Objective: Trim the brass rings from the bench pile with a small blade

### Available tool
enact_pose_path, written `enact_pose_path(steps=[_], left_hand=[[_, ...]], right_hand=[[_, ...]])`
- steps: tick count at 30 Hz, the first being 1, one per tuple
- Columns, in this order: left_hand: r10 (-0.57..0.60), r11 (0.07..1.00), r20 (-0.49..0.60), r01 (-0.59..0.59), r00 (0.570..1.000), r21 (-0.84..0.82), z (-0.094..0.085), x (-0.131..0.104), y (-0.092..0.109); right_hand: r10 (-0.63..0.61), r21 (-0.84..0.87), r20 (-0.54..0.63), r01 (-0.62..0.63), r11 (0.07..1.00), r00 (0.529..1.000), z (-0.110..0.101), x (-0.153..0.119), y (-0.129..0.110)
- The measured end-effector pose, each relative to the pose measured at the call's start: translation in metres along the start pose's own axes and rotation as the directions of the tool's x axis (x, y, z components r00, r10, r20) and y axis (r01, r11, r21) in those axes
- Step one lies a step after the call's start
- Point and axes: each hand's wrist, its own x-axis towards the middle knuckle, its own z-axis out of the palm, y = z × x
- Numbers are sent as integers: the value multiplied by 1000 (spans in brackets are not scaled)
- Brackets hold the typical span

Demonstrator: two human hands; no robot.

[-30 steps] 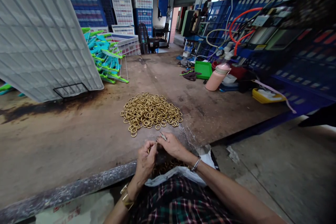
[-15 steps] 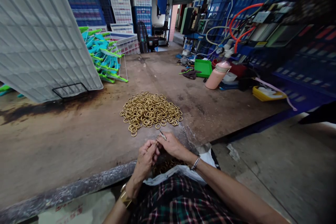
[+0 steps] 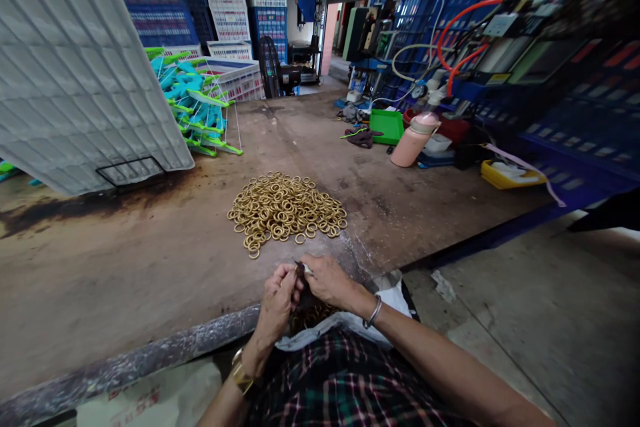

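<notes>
My left hand [image 3: 280, 293] is closed in a pinch on what looks like a gold-coloured ring, mostly hidden by the fingertips. Against it, my right hand [image 3: 327, 280] grips a small knife [image 3: 307, 269], whose short blade meets the left fingertips. Both hands are over the table's near edge, above an open white bag [image 3: 325, 328] in front of my body. More rings [image 3: 320, 312] lie dark inside that bag. Just beyond my hands, a heap of gold-coloured rings [image 3: 285, 207] is spread on the tabletop.
A ribbed white panel [image 3: 90, 73] leans at the left, with green and turquoise plastic pieces [image 3: 197, 103] behind it. On the right stand a pink bottle [image 3: 414, 141], a green tray [image 3: 387, 126] and a yellow tray [image 3: 510, 175]. Crates [image 3: 223, 0] are stacked at the back.
The small knife has swung from pointing up and away to lying across my left fingertips. My right hand has turned slightly; the ring heap is unchanged.
</notes>
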Motion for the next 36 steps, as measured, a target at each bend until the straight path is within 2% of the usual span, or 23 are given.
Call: enact_pose_path(steps=[2, 6, 13, 17, 21, 26, 31, 36], left_hand=[[0, 1000, -5, 0, 1000, 20, 0, 0, -2], [-5, 1000, -12, 5, 1000, 27, -1, 1, -4], [-34, 999, -3, 34, 999, -11, 0, -4, 2], [-62, 985, 99, 77, 993, -152, 3, -11, 8], [-65, 929, 56, 81, 996, -360, 2, -8, 9], [-106, 860, 55, 120, 993, -496, -5, -2, 9], [-184, 767, 123, 221, 975, -603, -10, -1, 13], [-262, 689, 107, 263, 959, -675, -13, 2, 11]], right_hand=[[-10, -104, 52, 15, 994, 999, -1, -3, -1], [-10, -176, 91, 26, 984, 996, 1, -4, -2], [84, -254, 33, -73, 964, 996, 4, 10, 2], [135, -273, -48, -143, 951, 990, -3, 24, 12], [140, -252, -136, -171, 953, 981, -2, 36, 14], [163, -299, -153, -203, 932, 975, 9, 49, 14], [109, -295, -170, -156, 943, 979, 8, 52, 21], [21, -215, -63, -34, 976, 998, 0, 43, 28]])
